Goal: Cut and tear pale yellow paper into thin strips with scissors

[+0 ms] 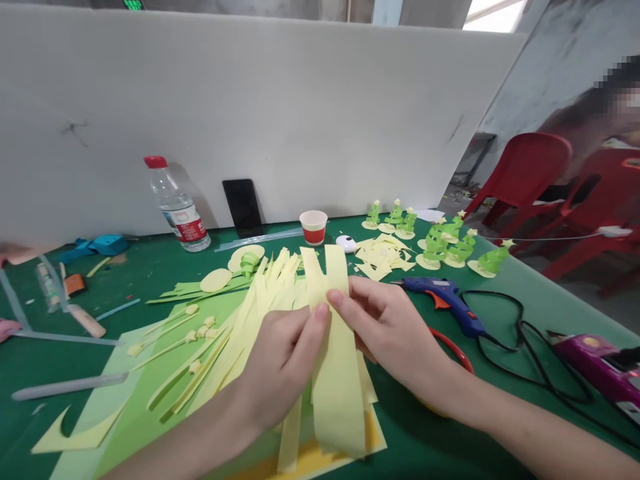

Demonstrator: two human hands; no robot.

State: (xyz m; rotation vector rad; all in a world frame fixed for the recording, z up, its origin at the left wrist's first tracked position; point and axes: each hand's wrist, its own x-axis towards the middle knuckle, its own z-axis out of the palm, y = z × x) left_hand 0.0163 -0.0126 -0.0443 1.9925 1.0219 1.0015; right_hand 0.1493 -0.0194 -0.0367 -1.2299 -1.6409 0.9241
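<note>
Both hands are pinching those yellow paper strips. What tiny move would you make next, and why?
Probably ease the two hands slightly apart to separate the strips. The left hand and right hand both pinch the wide yellow strips at nearly the same spot, thumbs almost touching. The strips split apart above the grip but overlap below it, so a gentle sideways pull looks like the natural step.

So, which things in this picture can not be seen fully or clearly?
All in the head view:
Red handle: mostly hidden behind the right hand; perhaps scissors.
Fingers of the left hand and the right hand behind the wide yellow strip: covered by the paper.
Purple tool: cut off by the right edge.
Bottle label: print too small to read.
Pinkish shape: blurred, cut off by the left edge.
</note>
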